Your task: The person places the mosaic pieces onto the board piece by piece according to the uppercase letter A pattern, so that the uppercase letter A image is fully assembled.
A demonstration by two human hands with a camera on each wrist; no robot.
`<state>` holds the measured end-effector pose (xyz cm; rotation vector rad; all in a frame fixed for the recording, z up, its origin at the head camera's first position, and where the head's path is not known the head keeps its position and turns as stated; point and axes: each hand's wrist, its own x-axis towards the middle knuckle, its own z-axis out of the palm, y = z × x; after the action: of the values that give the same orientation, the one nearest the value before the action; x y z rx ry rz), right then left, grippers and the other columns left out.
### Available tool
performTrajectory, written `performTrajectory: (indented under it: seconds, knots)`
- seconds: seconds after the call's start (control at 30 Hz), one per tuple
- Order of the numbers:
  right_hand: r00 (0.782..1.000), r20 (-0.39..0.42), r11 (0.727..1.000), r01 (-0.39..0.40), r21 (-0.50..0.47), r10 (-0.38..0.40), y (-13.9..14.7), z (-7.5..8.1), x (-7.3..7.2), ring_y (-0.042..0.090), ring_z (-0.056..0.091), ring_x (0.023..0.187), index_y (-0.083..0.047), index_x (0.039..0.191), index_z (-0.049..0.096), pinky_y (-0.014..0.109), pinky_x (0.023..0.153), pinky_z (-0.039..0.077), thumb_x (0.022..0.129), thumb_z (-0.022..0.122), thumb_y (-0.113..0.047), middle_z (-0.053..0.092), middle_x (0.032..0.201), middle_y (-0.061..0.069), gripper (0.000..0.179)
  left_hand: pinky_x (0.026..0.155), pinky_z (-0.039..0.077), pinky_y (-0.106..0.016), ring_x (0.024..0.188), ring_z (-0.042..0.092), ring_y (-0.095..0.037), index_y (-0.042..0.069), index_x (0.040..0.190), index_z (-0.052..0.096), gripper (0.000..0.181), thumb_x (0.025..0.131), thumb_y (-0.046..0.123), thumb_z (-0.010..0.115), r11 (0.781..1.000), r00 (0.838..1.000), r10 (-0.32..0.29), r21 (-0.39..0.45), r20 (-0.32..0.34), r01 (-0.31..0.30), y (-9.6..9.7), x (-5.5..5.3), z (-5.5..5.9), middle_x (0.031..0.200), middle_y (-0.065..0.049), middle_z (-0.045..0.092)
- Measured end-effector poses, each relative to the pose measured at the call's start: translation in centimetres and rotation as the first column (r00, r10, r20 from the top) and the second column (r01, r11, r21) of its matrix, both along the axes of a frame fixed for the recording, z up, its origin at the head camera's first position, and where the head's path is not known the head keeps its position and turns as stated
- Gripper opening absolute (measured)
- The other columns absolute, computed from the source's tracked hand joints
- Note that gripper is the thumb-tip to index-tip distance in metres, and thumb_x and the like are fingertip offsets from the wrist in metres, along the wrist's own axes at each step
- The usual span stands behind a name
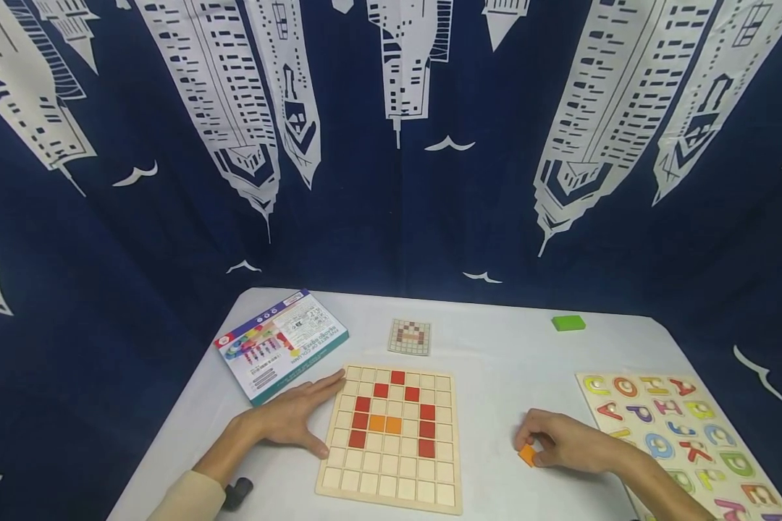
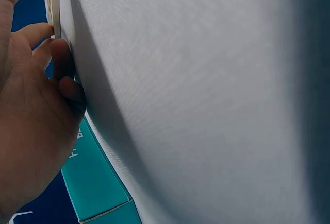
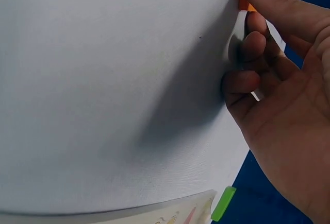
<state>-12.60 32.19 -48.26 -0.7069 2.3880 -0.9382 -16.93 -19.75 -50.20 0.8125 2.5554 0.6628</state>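
A wooden grid board (image 1: 406, 488) lies flat on the table, with red tiles (image 1: 426, 430) forming an arch and two orange tiles (image 1: 385, 424) side by side in the middle. My left hand (image 1: 293, 416) touches the board's left edge, thumb near the lower part and fingertips at the upper corner, spread apart. Right of the board, my right hand (image 1: 563, 441) pinches an orange block (image 1: 527, 454) low over the table. In the right wrist view the thumb presses against that orange block (image 3: 247, 0), and the other fingers curl beneath. A small pattern card (image 1: 410, 337) lies behind the board.
A flat game box (image 1: 283, 346) sits at the back left, just beyond my left hand. An alphabet puzzle board (image 1: 680, 434) lies under and beside my right forearm. A green block (image 1: 568, 323) rests at the back right. A small dark object (image 1: 238, 493) is by the left sleeve.
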Motion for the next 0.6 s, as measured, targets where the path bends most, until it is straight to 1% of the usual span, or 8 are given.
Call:
performTrajectory:
  seconds: [0.1,0.27,0.47,0.6]
  knots:
    - [1.0,-0.008,1.0,0.014,0.007,-0.014,-0.07,-0.03,-0.01,0.007,0.052,0.078,-0.026,0.1,0.07,0.023,0.064,0.042,0.081,0.079,-0.014,0.058,0.091,-0.003,0.024,0.121,0.024,-0.058,0.153,0.02,-0.031,0.021,0.162,0.024,0.127,0.06,0.071,0.082,1.0,1.0,-0.006,0.0,-0.003,0.006,0.03,0.0,-0.04,0.17,0.006,0.009]
    - [0.998,-0.021,0.998,0.059,0.027,-0.059,-0.23,-0.05,0.09,0.008,0.052,0.079,-0.025,0.098,0.067,0.024,0.064,0.042,0.08,0.081,-0.017,0.057,0.09,-0.004,0.025,0.12,0.026,-0.057,0.153,0.021,-0.031,0.021,0.162,0.024,0.127,0.06,0.072,0.082,1.0,1.0,-0.005,-0.004,-0.007,0.005,0.03,0.04,-0.04,0.17,0.006,0.009]
    - [0.994,-0.019,0.993,0.11,0.047,-0.109,-0.42,0.01,0.29,0.008,0.052,0.078,-0.023,0.097,0.064,0.025,0.064,0.042,0.081,0.082,-0.02,0.059,0.088,-0.005,0.024,0.12,0.025,-0.057,0.153,0.02,-0.031,0.021,0.162,0.024,0.127,0.06,0.072,0.081,1.0,1.0,-0.007,-0.002,-0.011,0.007,0.03,0.09,0.02,0.17,0.005,0.01]
    - [0.993,-0.039,0.993,0.111,0.045,-0.109,-0.36,0.02,0.33,0.005,0.051,0.077,-0.023,0.096,0.065,0.023,0.063,0.043,0.083,0.079,-0.018,0.06,0.085,-0.008,0.02,0.12,0.025,-0.058,0.153,0.02,-0.031,0.021,0.162,0.024,0.127,0.06,0.072,0.081,1.0,1.0,-0.007,0.001,-0.009,0.007,0.08,0.08,0.04,0.17,0.006,0.01]
